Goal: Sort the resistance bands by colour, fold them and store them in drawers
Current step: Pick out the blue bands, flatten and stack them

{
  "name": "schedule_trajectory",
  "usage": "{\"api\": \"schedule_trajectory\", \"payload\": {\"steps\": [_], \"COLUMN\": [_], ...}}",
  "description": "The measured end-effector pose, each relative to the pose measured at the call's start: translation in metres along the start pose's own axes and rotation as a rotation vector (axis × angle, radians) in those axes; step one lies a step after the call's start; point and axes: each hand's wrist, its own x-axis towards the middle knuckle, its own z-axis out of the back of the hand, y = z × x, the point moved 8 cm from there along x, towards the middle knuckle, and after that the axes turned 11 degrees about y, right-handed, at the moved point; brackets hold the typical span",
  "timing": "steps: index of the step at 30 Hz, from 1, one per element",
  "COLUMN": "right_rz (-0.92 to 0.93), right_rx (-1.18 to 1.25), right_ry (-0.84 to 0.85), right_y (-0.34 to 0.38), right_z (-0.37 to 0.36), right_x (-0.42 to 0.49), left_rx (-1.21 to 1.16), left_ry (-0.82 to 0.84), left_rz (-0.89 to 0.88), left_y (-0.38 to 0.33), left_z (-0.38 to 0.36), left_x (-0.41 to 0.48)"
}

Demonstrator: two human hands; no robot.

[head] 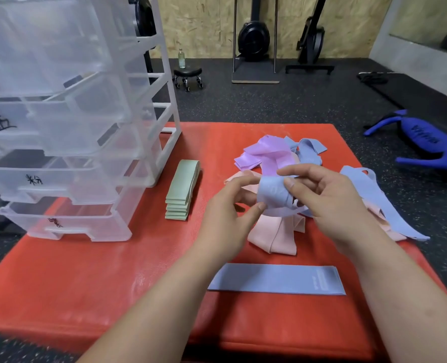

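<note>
Two hands right of the drawer unit (68, 127): L hand (227, 213) & R hand (329, 203) both pinch one blue band (272, 192), fingers and thumbs curled on it, held off the mat (86, 284). Green stack (181, 191) lies just beside the unit; flat blue band (277, 280) sits further right, nearer the person, its small print too tiny to read. Drawer fronts: black handwritten marks, illegible.

A bottle (181, 58) is standing on a small wheeled stool (188, 74) (black seat), and a blue handled bag (423, 141) is lying on the dark floor (295, 100).
</note>
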Motion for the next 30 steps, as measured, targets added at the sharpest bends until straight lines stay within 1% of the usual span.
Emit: {"api": "schedule_trajectory", "payload": {"steps": [3,5,8,11,13,14,15,17,18,20,22,23,25,27,30], "right_rz": [-0.001,-0.030,-0.030,0.055,0.101,0.125,0.146,0.182,0.192,0.193,0.201,0.203,0.208,0.222,0.239], "right_rx": [-0.072,-0.185,-0.356,-0.436,-0.529,-0.586,-0.633,-0.688,-0.691,-0.687,-0.705,-0.718,-0.735,-0.733,-0.690], "right_ry": [-0.158,-0.204,-0.159,-0.004,0.110,0.132,0.126,0.056,0.008,-0.078,-0.136,-0.144,-0.120,-0.051,0.090], "right_y": [-0.008,-0.015,-0.014,-0.005,-0.004,-0.004,-0.006,-0.006,-0.005,-0.002,0.001,0.001,0.000,-0.003,-0.006], "right_z": [0.015,0.022,0.018,0.000,-0.013,-0.017,-0.020,-0.020,-0.018,-0.015,-0.016,-0.018,-0.025,-0.034,-0.049], "right_x": [0.002,0.003,0.005,0.006,0.005,0.004,0.003,0.002,0.002,0.000,-0.003,-0.004,-0.004,-0.003,-0.003], "left_rx": [-0.134,-0.209,-0.199,-0.157,-0.162,-0.170,-0.179,-0.175,-0.137,0.026,0.128,0.109,-0.031,-0.153,-0.245], "left_ry": [-0.046,-0.049,-0.038,-0.010,0.003,0.006,0.007,-0.001,-0.025,-0.109,-0.130,-0.107,-0.060,-0.047,-0.031], "left_rz": [0.013,0.025,0.074,0.104,0.116,0.119,0.125,0.147,0.159,0.190,0.242,0.275,0.330,0.357,0.350], "left_y": [0.002,0.003,0.011,0.018,0.019,0.019,0.018,0.020,0.021,0.022,0.024,0.027,0.030,0.031,0.035], "left_z": [0.009,0.013,0.017,0.018,0.018,0.018,0.018,0.017,0.018,0.024,0.026,0.024,0.019,0.015,0.015], "left_x": [0.004,0.006,0.007,0.007,0.007,0.007,0.007,0.006,0.005,0.002,0.000,0.001,0.000,-0.001,-0.002]}}
